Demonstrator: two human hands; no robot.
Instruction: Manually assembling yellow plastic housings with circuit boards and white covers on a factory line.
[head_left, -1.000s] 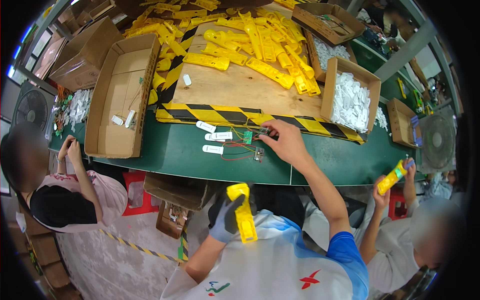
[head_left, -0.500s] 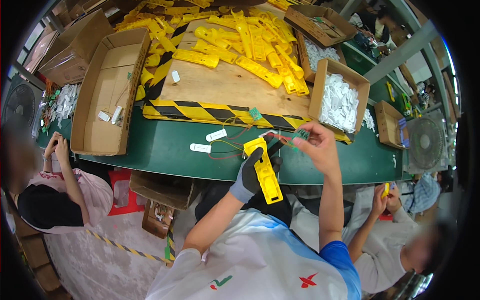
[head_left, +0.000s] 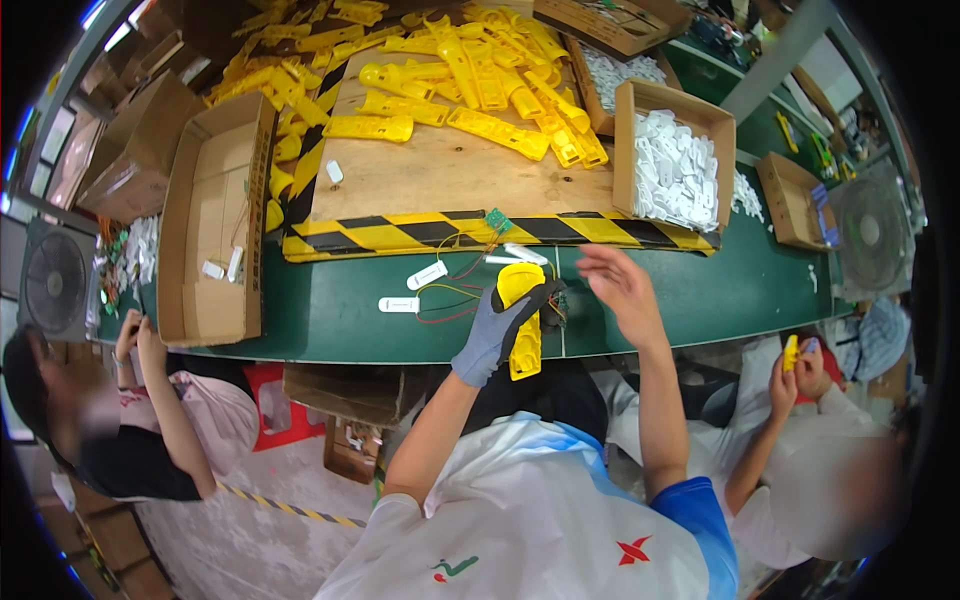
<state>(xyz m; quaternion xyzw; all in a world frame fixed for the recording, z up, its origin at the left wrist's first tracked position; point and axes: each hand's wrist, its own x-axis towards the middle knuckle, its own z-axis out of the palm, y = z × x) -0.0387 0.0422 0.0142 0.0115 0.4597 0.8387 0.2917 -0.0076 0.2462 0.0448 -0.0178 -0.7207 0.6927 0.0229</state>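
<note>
My left hand (head_left: 487,332), in a grey glove with dark fingertips, is wrapped around a yellow plastic housing (head_left: 526,352) above the table's near edge. Its rounded end points away from me. Bare and empty, my right hand (head_left: 628,300) hovers just to the right with its fingers stretched out. Dark and red wiring shows by the gloved fingertips, but what it joins is hidden. Beyond the housing lie slim white plastic pieces (head_left: 524,254). To the left are two white oval parts, one (head_left: 427,275) above the other (head_left: 399,305), with thin wires. A small green circuit board (head_left: 497,220) rests on the striped edge.
Yellow housings (head_left: 485,75) are heaped on a wooden board (head_left: 400,185) edged with striped tape. A cardboard box of white parts (head_left: 676,170) stands right, a long cardboard tray (head_left: 205,290) left. People sit on both sides; the right one holds a yellow piece (head_left: 790,353).
My right hand has let go of the green circuit board with red wires and opened. The housing has turned more upright in my left hand, which covers more of it. The view has shifted slightly.
</note>
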